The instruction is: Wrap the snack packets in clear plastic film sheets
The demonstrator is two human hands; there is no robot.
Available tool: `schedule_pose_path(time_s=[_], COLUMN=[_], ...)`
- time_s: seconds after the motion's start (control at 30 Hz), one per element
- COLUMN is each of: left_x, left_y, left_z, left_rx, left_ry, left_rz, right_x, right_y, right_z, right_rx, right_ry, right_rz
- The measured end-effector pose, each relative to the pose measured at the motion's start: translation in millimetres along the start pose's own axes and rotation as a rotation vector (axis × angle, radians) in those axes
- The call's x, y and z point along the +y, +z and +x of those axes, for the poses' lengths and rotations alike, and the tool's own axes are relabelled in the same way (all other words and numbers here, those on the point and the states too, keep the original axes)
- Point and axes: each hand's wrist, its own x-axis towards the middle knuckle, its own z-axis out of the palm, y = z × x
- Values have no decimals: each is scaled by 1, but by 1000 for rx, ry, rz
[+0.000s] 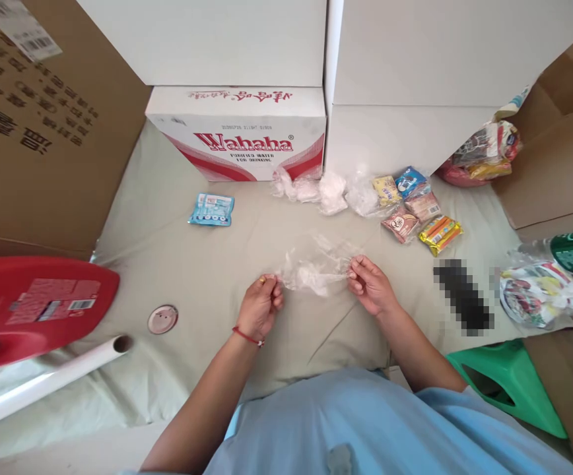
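Note:
A clear plastic bag [316,264] is stretched between my two hands, just above the pale green cloth [207,277]. My left hand [261,303] pinches its left edge between thumb and fingers; a red bracelet circles that wrist. On the other side, my right hand [370,284] grips the bag's right edge with closed fingers. Beyond the bag lie several crumpled clear plastic bags [333,191] in a row. Small wrapped snack packs [401,223] are grouped to their right. Farther left rests a light blue packet [212,210].
A white and red water carton [247,142] stands at the back. Left are a large cardboard box [43,145], a red jug [43,303], a white tube [53,382] and a round disc [162,319]. A green plastic container [514,389] and a cardboard box [558,145] are right.

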Motion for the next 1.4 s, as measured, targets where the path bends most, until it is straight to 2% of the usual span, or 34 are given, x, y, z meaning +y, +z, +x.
schedule_pose_path(time_s=[0.13, 0.3, 0.43, 0.47, 0.53, 0.6, 0.63, 0.67, 0.73, 0.8, 0.87, 0.93, 1.03, 1.13, 1.3, 1.4], left_x=[16, 35, 40, 39, 36, 34, 33, 34, 36, 39, 41, 39, 33, 25, 18, 17], left_y=[-29, -68, -86, -86, -83, -74, -68, -61, -47, -32, -21, -15, -18, -28, -42, -44], left_z=[5, 2, 4, 5, 4, -2, -6, -10, -15, -12, 2, 22, 50, 62, 58, 54], left_rx=[22, -40, -27, 21, 215, 462, 546, 577, 481, 290, 131, 38, 30, 27, -78, -110], left_ry=[-3, -13, 19, 66, 236, 491, 628, 757, 960, 1050, 1021, 909, 761, 702, 776, 829], left_rz=[123, 358, 442, 456, 502, 583, 634, 686, 781, 826, 832, 852, 971, 1015, 887, 792], right_x=[-11, -26, -32, -33, -35, -39, -40, -42, -42, -37, -27, -15, 0, 5, 4, 4], right_y=[-8, -16, -28, -30, -31, -25, -20, -14, 1, 16, 26, 31, 29, 19, -2, -10], right_z=[9, 23, 36, 38, 40, 37, 34, 30, 26, 29, 39, 52, 67, 68, 54, 49], right_rx=[18, -10, -55, -42, 51, 220, 302, 362, 355, 190, -9, -135, -199, -207, -249, -184], right_ry=[19, 14, -40, -92, -268, -513, -633, -737, -855, -847, -764, -647, -478, -439, -507, -498], right_rz=[-234, -441, -708, -809, -1024, -1183, -1222, -1235, -1229, -1245, -1306, -1405, -1516, -1407, -1090, -1002])
